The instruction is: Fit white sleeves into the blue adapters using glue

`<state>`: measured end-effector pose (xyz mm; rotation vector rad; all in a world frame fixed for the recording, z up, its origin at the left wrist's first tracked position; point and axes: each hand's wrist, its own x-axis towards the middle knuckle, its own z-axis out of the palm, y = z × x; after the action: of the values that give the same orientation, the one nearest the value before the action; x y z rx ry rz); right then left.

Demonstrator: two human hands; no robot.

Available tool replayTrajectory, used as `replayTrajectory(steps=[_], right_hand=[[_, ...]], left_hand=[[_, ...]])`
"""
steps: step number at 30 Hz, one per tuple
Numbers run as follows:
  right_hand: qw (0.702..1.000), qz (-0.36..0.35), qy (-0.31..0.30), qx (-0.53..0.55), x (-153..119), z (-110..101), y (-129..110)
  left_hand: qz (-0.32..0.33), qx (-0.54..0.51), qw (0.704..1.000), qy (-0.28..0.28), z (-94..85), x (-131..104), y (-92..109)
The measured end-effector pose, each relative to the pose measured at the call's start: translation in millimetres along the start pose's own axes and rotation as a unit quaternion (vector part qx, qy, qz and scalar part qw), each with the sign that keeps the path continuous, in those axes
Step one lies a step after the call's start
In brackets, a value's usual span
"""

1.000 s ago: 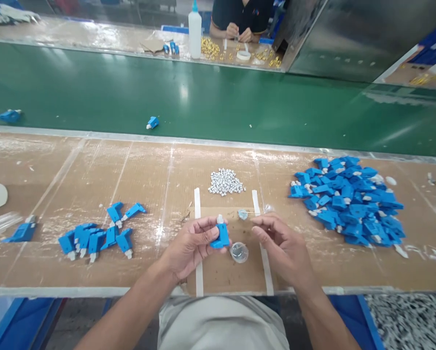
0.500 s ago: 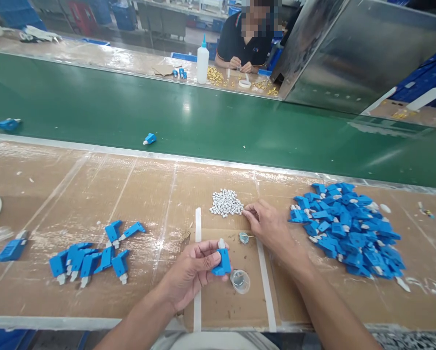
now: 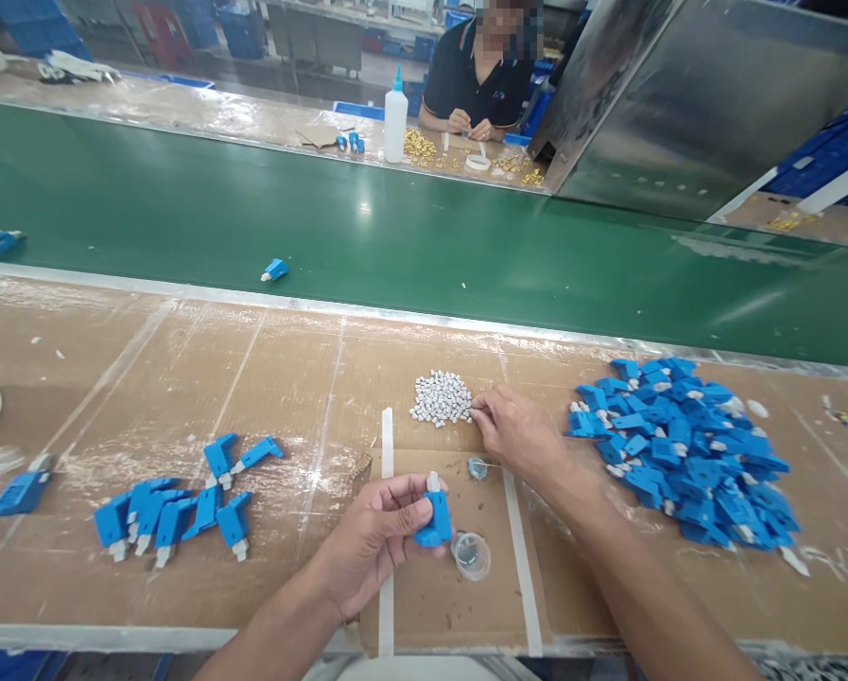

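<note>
My left hand [image 3: 388,530] grips a blue plastic piece [image 3: 436,520] with its white tip pointing up, thumb across its side. At the right edge of a pile of small grey-white pieces [image 3: 441,397], my right hand [image 3: 512,426] has its thumb and fingertips pinched together; what lies between them is too small to tell. A clear cup [image 3: 471,555] stands just right of my left hand. Below my right hand lies a small bluish blob [image 3: 477,468] with a thin stick. Several blue pieces [image 3: 175,520] are on the left, and a large heap of them [image 3: 685,449] is on the right.
Beyond the cardboard-covered table [image 3: 288,369] runs a green conveyor belt [image 3: 367,227] carrying two blue pieces. Across it sits a person [image 3: 473,85] near a white bottle [image 3: 395,123] and small gold parts. A metal panel [image 3: 679,113] rises at the upper right.
The two blue pieces on the belt have shifted left. Both of my hands keep nearly the same pose, the right one still at the pile's edge.
</note>
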<state>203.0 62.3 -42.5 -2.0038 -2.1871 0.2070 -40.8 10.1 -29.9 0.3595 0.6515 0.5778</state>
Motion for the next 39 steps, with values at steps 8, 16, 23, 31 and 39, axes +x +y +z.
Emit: replayTrajectory(steps=[8,16,23,31,39], right_hand=[[0.997,0.050,-0.029,0.043,8.5,-7.0,-18.3],[0.930,0.077,-0.067,0.353,-20.7,-35.4,-10.7],[0.643,0.134,-0.085,0.750,-77.3,-51.8,-53.0],[0.657,0.112,-0.069,0.742,-91.7,-53.1,-62.4],[0.707,0.094,-0.048,0.700,-96.0,-51.6,-62.4]], left_hand=[[0.001,0.005,1.000,0.008,0.8,-0.6,1.6],[0.050,0.023,0.998,0.000,12.6,0.3,5.2],[0.095,0.051,0.992,-0.061,30.9,2.3,5.1],[0.090,0.072,0.991,-0.069,40.8,-3.1,2.7],[0.088,0.084,0.991,-0.049,41.7,-0.1,3.6]])
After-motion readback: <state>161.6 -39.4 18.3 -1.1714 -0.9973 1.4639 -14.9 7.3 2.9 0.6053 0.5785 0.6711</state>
